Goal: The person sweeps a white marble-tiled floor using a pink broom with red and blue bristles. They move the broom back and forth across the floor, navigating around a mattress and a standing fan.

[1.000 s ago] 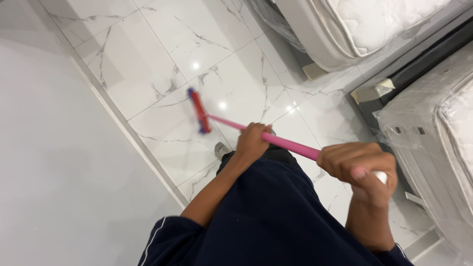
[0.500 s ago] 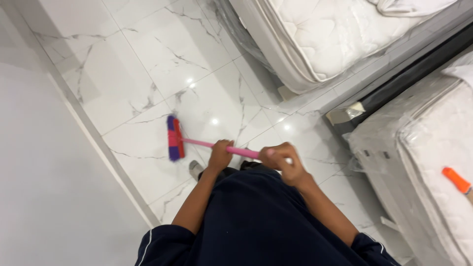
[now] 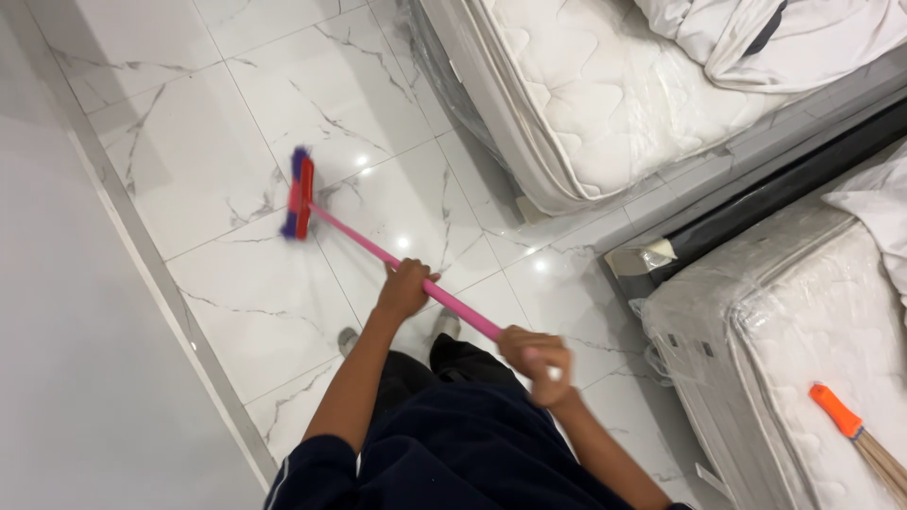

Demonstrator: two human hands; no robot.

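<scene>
A: Where's the broom w/ the pink handle and red-and-purple bristle head point(image 3: 300, 195)?

B: Head's down on the white marble-veined tile floor point(image 3: 236, 123), out in front of the person, not far from the grey wall point(image 3: 66, 378). Handle slants back up toward the body.

A: Who's got it?

B: Both hands. Left hand point(image 3: 404, 288) is wrapped shut round the shaft abt mid-length, so it can steer and press the head down. Right hand point(image 3: 537, 357) is fisted tight over the top end near the waist, prob the pivot. Hands set apart = better leverage, I'd say.

A: Around it?

B: Grey-white shoes just below the shaft. To the right, a white quilted mattress in clear plastic point(image 3: 586, 104) w/ crumpled white bedding point(image 3: 756, 38) on top. Nearer, a 2nd plastic-wrapped mattress point(image 3: 784, 359) carrying a straw broom w/ an orange collar point(image 3: 855, 434), lying well apart from the hands.
</scene>
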